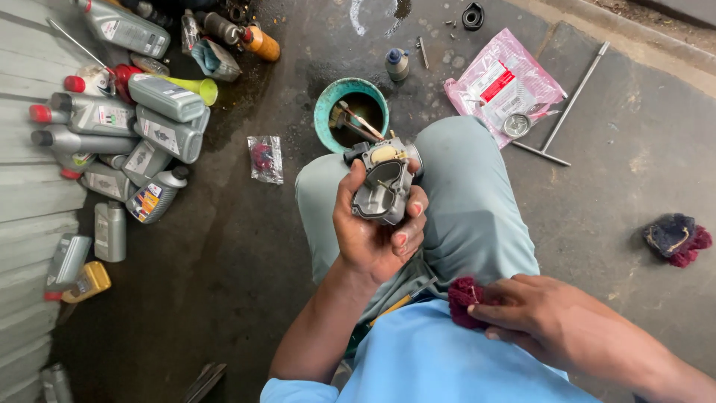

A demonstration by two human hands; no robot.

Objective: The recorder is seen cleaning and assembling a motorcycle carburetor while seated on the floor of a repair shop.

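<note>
While grey oil bottles lie heaped at the far left on the dark floor, the left hand grips a metal carburettor body above the knees, fingers curled around its housing. Behind it stands a green bowl. At right, the right hand pinches a red cloth between thumb and fingertips against the blue shirt.

Pink-white plastic packet right; small clear bag left

oil bottles crowd left, floor open right
</note>
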